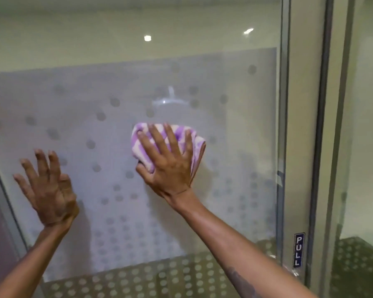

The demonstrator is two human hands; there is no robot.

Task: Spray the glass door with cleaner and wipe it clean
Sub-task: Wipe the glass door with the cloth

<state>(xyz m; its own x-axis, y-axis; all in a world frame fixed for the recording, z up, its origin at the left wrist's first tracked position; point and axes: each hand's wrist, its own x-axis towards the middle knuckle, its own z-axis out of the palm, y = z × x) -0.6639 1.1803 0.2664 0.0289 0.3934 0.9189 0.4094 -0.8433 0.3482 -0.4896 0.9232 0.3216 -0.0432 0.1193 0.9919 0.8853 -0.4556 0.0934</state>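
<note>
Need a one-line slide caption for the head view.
Right hand presses a purple-and-white cloth flat against the frosted, dotted glass door; left hand spread open beside it.

Cloth (182, 134), middle and lower part hidden under the right hand (168, 162); forearms (235, 233) cut off at the bottom edge; glass door (116, 82) cut off left and top; shapes behind its frosted film blurred, not identifiable.

I could read only one word: "PULL", in white capitals stacked top to bottom on a small dark-blue rectangular sticker (298, 250). It sat low down, just beside the right edge of the frosted, dot-patterned glass door (235, 147). Nothing else was legible.
</note>
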